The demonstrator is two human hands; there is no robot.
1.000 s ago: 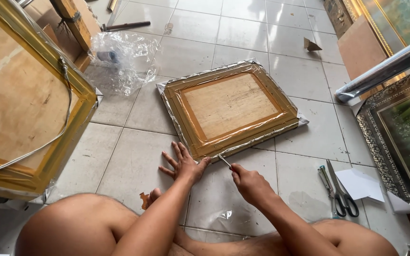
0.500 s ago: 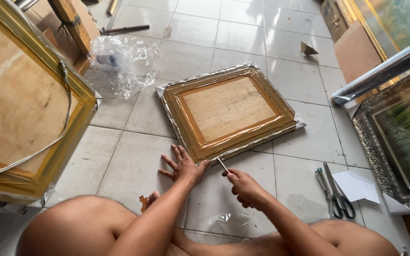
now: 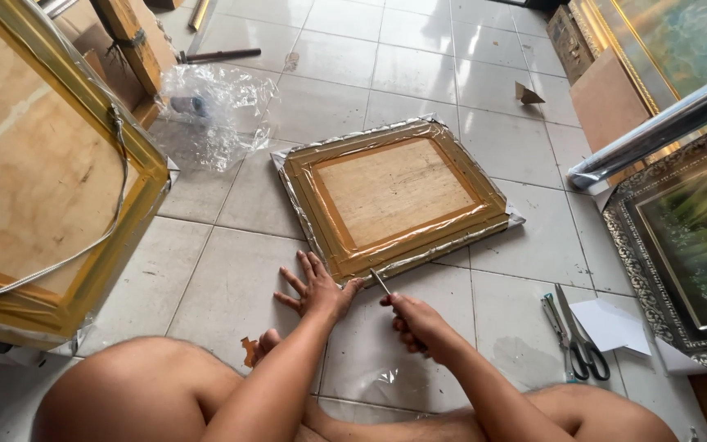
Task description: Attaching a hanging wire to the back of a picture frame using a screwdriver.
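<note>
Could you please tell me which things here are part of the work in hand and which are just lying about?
In use: wrapped frame; blade, in right hand; left hand, flat on the floor beside the frame.

Lying about: scissors; pliers; paper; plastic bag; big frame; ornate frame.

Gold picture frame face-down on floor, thin blade at its near edge

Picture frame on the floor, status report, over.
Left hand flat on tile beside frame. Right hand grips knife, tip at frame's near edge. Scissors lie aside.
</note>
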